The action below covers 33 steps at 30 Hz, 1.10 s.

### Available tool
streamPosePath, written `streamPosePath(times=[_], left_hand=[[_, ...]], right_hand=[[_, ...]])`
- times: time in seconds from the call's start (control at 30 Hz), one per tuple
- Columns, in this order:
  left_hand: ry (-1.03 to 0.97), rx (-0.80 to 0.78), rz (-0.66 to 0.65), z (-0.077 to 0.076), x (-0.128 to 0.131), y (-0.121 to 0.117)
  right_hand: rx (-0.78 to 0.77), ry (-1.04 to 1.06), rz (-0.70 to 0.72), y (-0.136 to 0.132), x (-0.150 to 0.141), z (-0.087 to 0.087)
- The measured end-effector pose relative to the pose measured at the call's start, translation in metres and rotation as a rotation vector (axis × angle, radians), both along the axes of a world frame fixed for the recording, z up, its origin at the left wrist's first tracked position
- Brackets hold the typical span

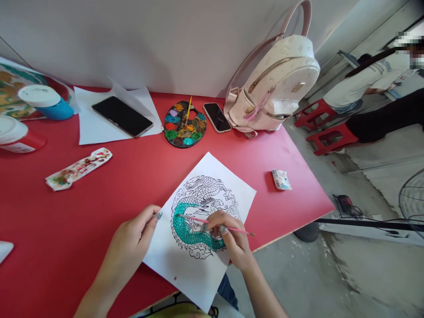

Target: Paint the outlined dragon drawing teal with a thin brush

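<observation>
A white sheet of paper [198, 274] printed with a black-line dragon lies at an angle, its lower corner past the table edge. Teal paint covers part of the dragon's curved body [180, 229]. My left hand [137, 234] pinches the sheet's left edge between thumb and fingers. In my right hand [230, 236] is a thin pink paintbrush [195, 219], its tip on the teal area near the left of the drawing. Beyond the sheet sits a round paint palette [179, 140] with several colours, a yellow-handled brush [188, 110] resting across it.
On the red table [132, 176] are a large phone [122, 115], a smaller phone [217, 117], a paint-stained strip [79, 169], a small packet [281, 179] and paint bottles [54, 106]. A pale backpack [274, 84] leans on the wall. People sit on red stools [331, 139] at right.
</observation>
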<state>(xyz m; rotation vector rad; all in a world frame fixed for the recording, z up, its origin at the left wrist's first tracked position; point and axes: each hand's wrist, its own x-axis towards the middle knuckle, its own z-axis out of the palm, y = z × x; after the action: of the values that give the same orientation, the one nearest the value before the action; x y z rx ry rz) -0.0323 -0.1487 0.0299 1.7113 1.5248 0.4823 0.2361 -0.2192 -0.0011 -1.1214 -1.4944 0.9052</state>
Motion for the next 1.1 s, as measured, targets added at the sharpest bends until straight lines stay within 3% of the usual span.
streamPosePath(times=[0.6, 0.73, 1.1], left_hand=[[0.007, 0.004, -0.006, -0.007, -0.004, -0.004], [0.007, 0.001, -0.002, -0.009, -0.005, -0.004], [0.002, -0.013, -0.008, -0.011, -0.006, -0.005]], right_hand=[[-0.034, -0.019, -0.039, -0.001, 0.001, -0.001], [-0.051, -0.022, 0.01, -0.001, 0.0, -0.001], [-0.061, -0.009, -0.083, -0.001, 0.0, -0.001]])
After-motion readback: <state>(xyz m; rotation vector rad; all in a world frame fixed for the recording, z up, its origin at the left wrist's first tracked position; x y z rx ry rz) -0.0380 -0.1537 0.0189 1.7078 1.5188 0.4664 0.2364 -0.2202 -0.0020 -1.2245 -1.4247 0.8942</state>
